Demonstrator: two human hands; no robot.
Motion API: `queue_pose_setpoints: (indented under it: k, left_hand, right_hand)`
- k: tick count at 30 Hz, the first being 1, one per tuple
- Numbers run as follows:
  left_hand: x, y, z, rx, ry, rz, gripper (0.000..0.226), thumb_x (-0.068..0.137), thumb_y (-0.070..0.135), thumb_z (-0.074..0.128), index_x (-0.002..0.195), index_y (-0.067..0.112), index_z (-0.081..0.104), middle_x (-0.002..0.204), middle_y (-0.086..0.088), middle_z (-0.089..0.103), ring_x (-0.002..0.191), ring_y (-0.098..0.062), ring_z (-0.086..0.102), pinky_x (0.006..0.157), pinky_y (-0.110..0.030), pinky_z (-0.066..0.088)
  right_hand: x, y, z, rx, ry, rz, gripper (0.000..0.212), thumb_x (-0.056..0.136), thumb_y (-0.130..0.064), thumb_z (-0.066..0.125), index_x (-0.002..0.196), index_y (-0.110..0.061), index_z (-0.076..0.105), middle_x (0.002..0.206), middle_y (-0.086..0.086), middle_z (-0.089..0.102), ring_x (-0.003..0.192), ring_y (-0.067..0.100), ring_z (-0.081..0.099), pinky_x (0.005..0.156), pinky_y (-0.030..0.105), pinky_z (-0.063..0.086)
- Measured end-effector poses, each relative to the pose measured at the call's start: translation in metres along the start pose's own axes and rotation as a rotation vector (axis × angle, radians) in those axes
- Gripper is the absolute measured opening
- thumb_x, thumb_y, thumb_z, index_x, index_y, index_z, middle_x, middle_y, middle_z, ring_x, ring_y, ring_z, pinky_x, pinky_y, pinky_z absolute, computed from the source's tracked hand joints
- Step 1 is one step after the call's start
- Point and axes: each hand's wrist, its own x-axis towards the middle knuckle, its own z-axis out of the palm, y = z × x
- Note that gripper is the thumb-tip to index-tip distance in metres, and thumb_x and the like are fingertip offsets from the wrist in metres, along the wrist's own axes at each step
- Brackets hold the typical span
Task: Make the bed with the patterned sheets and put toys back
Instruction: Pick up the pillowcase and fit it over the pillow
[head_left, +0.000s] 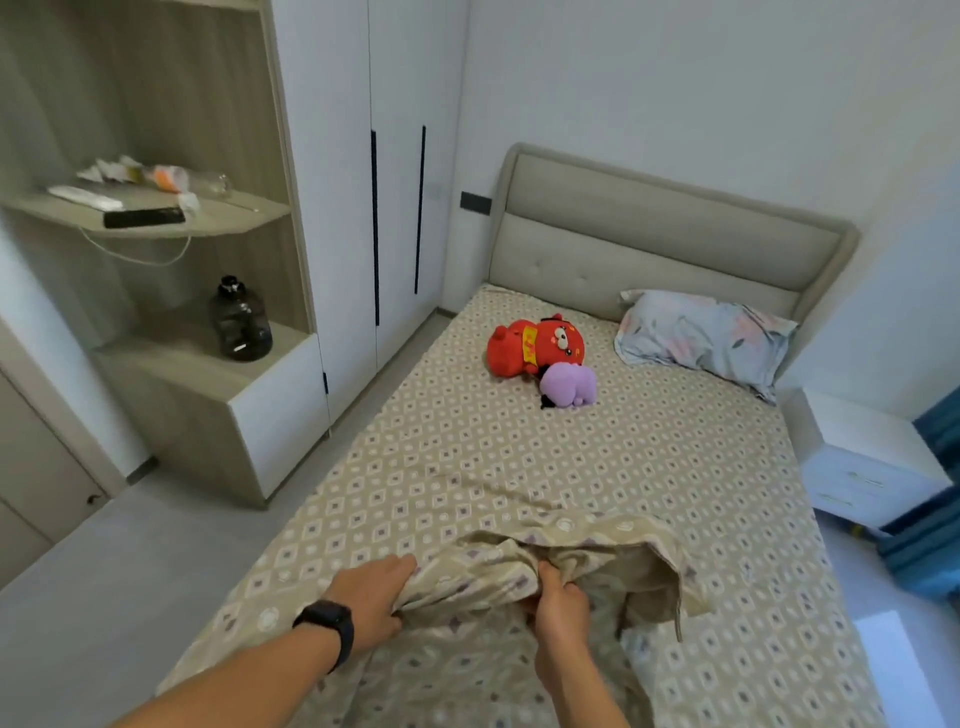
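Both hands (374, 597) grip the bunched sheet (561, 551); beyond the grip lie two toys (540, 348), the pillow (701, 338) to their right.

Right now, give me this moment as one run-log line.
step: straightening cover | left hand: grips cover | right hand: grips cover | toys: on bed, beside pillow
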Motion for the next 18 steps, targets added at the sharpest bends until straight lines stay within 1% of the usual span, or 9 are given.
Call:
queue_pose_setpoints:
  k: [3,5,7,9,11,12,15,16,18]
  left_hand:
    - [0.014,-0.089,-0.024,-0.037,-0.057,0.022,0.052,0.090,0.037,0.057,0.138,0.033,0.036,0.137,0.003,0.051,0.119,-0.024,0.056,0.091,-0.039,0.049]
    - [0.025,-0.138,-0.043,-0.069,-0.038,0.008,0.050,0.090,0.035,0.056,0.136,0.036,0.037,0.135,0.006,0.052,0.116,-0.022,0.057,0.088,-0.037,0.050]
    - [0.019,-0.180,-0.061,-0.057,-0.022,0.021,0.045,0.087,0.031,0.055,0.129,0.036,0.039,0.128,0.006,0.055,0.111,-0.023,0.058,0.081,-0.036,0.050]
    - [0.015,-0.208,-0.079,-0.057,-0.003,0.014,0.038,0.084,0.029,0.052,0.119,0.037,0.039,0.120,0.006,0.056,0.106,-0.024,0.059,0.072,-0.036,0.047]
    - [0.012,-0.248,-0.097,-0.056,0.029,0.017,0.035,0.081,0.029,0.051,0.112,0.040,0.040,0.117,0.008,0.058,0.103,-0.024,0.060,0.070,-0.036,0.048]
    - [0.014,-0.266,-0.105,-0.050,0.060,0.028,0.037,0.079,0.029,0.051,0.112,0.041,0.040,0.117,0.009,0.060,0.102,-0.024,0.060,0.072,-0.036,0.050]
    - [0.012,-0.302,-0.120,-0.023,0.138,0.037,0.049,0.077,0.029,0.051,0.123,0.042,0.043,0.119,0.010,0.063,0.105,-0.024,0.062,0.076,-0.037,0.053]
    - [0.007,-0.314,-0.118,-0.027,0.140,0.011,0.049,0.077,0.028,0.050,0.123,0.042,0.044,0.118,0.010,0.063,0.104,-0.024,0.062,0.074,-0.036,0.052]
    - [-0.004,-0.340,-0.112,-0.051,0.167,-0.044,0.044,0.074,0.027,0.049,0.116,0.039,0.045,0.115,0.012,0.063,0.103,-0.024,0.062,0.073,-0.036,0.052]
  right_hand:
    - [-0.010,-0.013,0.090,0.021,0.049,0.001,0.035,0.095,-0.039,0.062,0.087,-0.006,0.073,0.091,0.014,0.074,0.087,0.034,0.068,0.086,0.054,0.057]
    - [-0.023,-0.023,0.137,0.084,0.037,0.005,0.035,0.094,-0.037,0.065,0.083,-0.005,0.075,0.088,0.013,0.075,0.084,0.033,0.071,0.084,0.052,0.058]
    - [-0.041,-0.031,0.178,0.075,0.082,-0.023,0.037,0.093,-0.039,0.066,0.080,-0.004,0.072,0.088,0.014,0.073,0.083,0.030,0.069,0.079,0.046,0.056]
    - [-0.057,-0.035,0.201,0.058,0.092,-0.036,0.039,0.095,-0.036,0.065,0.076,-0.002,0.068,0.084,0.016,0.069,0.081,0.029,0.065,0.073,0.040,0.048]
    - [-0.073,-0.037,0.233,0.053,0.092,-0.027,0.041,0.097,-0.037,0.064,0.078,-0.001,0.069,0.086,0.015,0.069,0.082,0.027,0.065,0.075,0.039,0.047]
    - [-0.080,-0.040,0.249,0.056,0.084,-0.020,0.042,0.097,-0.039,0.063,0.080,0.000,0.069,0.089,0.016,0.069,0.084,0.027,0.064,0.077,0.039,0.047]
    - [-0.084,-0.050,0.291,0.042,0.091,-0.059,0.047,0.098,-0.042,0.059,0.093,0.004,0.069,0.099,0.018,0.068,0.093,0.032,0.062,0.077,0.037,0.044]
    - [-0.081,-0.052,0.306,0.026,0.084,-0.068,0.045,0.099,-0.041,0.059,0.094,0.003,0.068,0.098,0.017,0.067,0.095,0.033,0.062,0.077,0.037,0.043]
    - [-0.084,-0.056,0.335,0.004,0.066,-0.102,0.042,0.100,-0.039,0.058,0.086,0.000,0.065,0.090,0.016,0.066,0.089,0.032,0.062,0.073,0.037,0.043]
